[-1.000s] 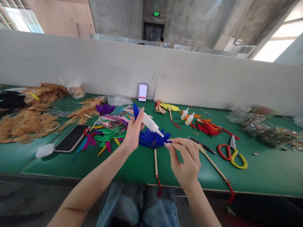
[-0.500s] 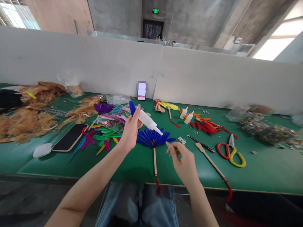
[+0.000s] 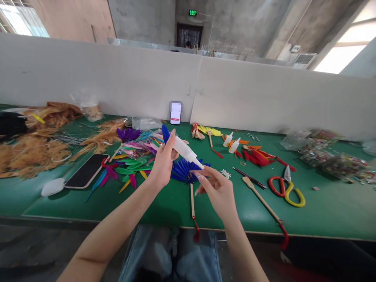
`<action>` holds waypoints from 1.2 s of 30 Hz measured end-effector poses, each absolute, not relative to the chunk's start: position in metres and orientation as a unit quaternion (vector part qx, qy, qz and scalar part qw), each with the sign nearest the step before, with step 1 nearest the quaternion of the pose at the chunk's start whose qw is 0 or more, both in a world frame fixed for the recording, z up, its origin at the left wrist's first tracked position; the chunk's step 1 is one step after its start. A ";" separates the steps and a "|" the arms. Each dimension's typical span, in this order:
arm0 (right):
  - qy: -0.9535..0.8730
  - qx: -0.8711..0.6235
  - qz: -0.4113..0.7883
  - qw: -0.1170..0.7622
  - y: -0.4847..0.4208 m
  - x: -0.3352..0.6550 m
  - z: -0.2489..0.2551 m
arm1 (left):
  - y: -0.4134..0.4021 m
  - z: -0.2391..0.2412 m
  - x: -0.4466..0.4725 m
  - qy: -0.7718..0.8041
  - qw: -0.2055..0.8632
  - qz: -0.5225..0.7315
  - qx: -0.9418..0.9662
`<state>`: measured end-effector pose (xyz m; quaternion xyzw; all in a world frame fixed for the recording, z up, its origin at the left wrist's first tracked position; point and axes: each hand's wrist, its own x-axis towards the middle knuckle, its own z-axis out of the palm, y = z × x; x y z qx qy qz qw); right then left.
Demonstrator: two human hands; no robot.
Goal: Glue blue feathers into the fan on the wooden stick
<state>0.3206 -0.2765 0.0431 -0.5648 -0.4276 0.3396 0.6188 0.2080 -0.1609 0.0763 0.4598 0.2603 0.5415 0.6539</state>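
Note:
My left hand (image 3: 163, 162) is closed round a white glue bottle (image 3: 185, 150), its nozzle tilted down to the right. A blue feather (image 3: 165, 134) sticks up from the same hand. My right hand (image 3: 216, 190) is closed in a pinch by the nozzle tip; what its fingers hold, if anything, is too small to make out. Below both hands lies a blue feather fan (image 3: 182, 171), partly covered by the right fingers. Its wooden handle (image 3: 192, 201) points towards me and ends in a red tassel (image 3: 196, 232). Small white beads (image 3: 225, 174) lie right of the fan.
On the right lie a pen (image 3: 249, 178), a bare wooden fan handle (image 3: 261, 199) and red-yellow scissors (image 3: 286, 188). Behind stand two small glue bottles (image 3: 234, 145). Loose coloured feathers (image 3: 132, 166) and a dark phone (image 3: 87, 171) lie left. An upright phone (image 3: 176, 112) leans on the white partition (image 3: 117, 82).
My right hand has moved left and slightly up, bringing its fingertips to the glue bottle's nozzle and over the fan. My left hand with bottle and feather has shifted only slightly.

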 end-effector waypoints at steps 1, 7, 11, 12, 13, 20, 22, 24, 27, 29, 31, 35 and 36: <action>-0.416 -0.557 0.347 0.630 -0.274 0.318 0.044 | -0.161 0.076 0.208 0.262 0.653 0.538 0.464; -0.432 -0.534 0.319 0.653 -0.274 0.313 0.042 | -0.162 0.078 0.204 0.245 0.670 0.542 0.444; -0.479 -0.522 0.297 0.640 -0.290 0.317 0.046 | -0.161 0.080 0.204 0.236 0.680 0.556 0.416; -0.496 -0.522 0.294 0.629 -0.296 0.317 0.047 | -0.160 0.079 0.203 0.233 0.682 0.557 0.412; -0.513 -0.522 0.294 0.614 -0.302 0.317 0.048 | -0.160 0.079 0.203 0.230 0.685 0.557 0.410; -0.494 -0.565 0.329 0.573 -0.318 0.323 0.046 | -0.161 0.074 0.203 0.236 0.692 0.550 0.403; -0.454 -0.583 0.318 0.594 -0.309 0.323 0.042 | -0.165 0.076 0.204 0.229 0.704 0.541 0.399; -0.425 -0.578 0.321 0.618 -0.299 0.322 0.039 | -0.169 0.078 0.206 0.221 0.715 0.531 0.397; -0.408 -0.549 0.333 0.649 -0.287 0.316 0.038 | -0.176 0.082 0.208 0.211 0.726 0.520 0.396; -0.403 -0.548 0.320 0.660 -0.282 0.312 0.038 | -0.179 0.083 0.208 0.208 0.731 0.516 0.396; -0.404 -0.556 0.298 0.663 -0.279 0.309 0.039 | -0.181 0.084 0.209 0.216 0.732 0.513 0.393; -0.438 -0.569 0.233 0.656 -0.277 0.309 0.042 | -0.182 0.083 0.209 0.228 0.737 0.511 0.380; -0.451 -0.570 0.219 0.651 -0.277 0.310 0.042 | -0.181 0.082 0.209 0.227 0.738 0.511 0.378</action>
